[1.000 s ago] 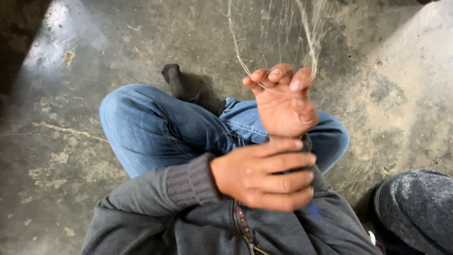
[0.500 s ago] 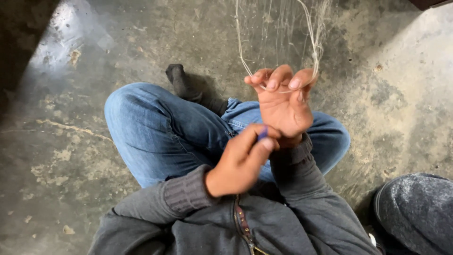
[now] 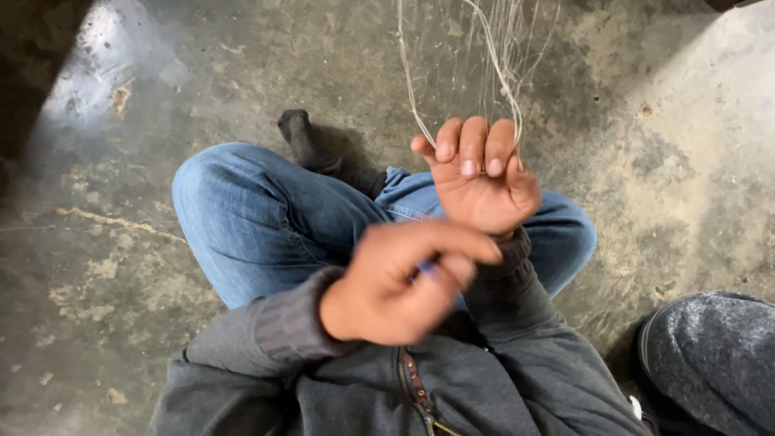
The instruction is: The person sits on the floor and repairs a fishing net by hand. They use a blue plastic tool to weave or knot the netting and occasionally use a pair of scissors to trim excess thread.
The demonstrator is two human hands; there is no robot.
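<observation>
Overhead, your right hand (image 3: 483,179) was raised palm-up above your crossed legs, its fingers (image 3: 474,145) curled over pale cords (image 3: 410,97). The cords ran up from that hand toward the top edge of the view, where a fine net (image 3: 504,48) hung in thin strands against the floor (image 3: 145,266). One cord looped round the outer side of the hand, near the little finger, and another left it by the thumb. The grasp was closed on the cords, fingertips pressed down toward the palm.

Your left hand (image 3: 400,278) sat lower and nearer your chest, blurred. Its thumb and forefinger were pinched on a small blue thing (image 3: 425,269); what it was could not be told, only a short sliver of it showed between the fingers. That hand lay just beside your right wrist, apart from the cords.

You sat cross-legged on bare grey concrete, stained and chipped in places. Blue jeans (image 3: 250,218) covered both knees, and a dark sock (image 3: 303,141) showed beyond the left knee. You wore a grey jacket (image 3: 500,379) with its zip (image 3: 416,391) partly visible at the bottom edge. A dark grey speckled object (image 3: 714,355) lay at the lower right corner, near your right elbow; its kind could not be told.
</observation>
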